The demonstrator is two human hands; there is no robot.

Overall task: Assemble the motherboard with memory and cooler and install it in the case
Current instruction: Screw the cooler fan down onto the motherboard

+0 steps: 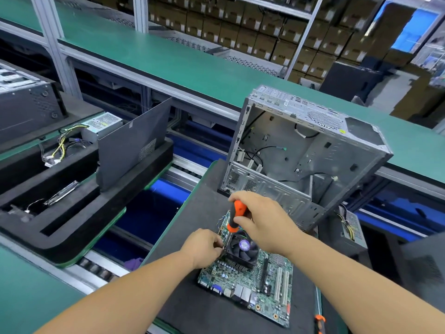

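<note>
Fingers of my left hand [204, 247] pinch at the cooler [242, 249] corner, steadying what I take to be a screw, while my right hand [262, 221] curls around the orange screwdriver [234, 216]; I'd keep it upright and turn gently. Motherboard [250, 285] lies on the desk [192, 213] before the empty case [305, 153]; tip and screw are hidden.

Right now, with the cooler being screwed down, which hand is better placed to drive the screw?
The right hand: it already grips the orange screwdriver upright over the cooler corner. The left hand pinches down at the tip, steadying it on the motherboard.
</note>
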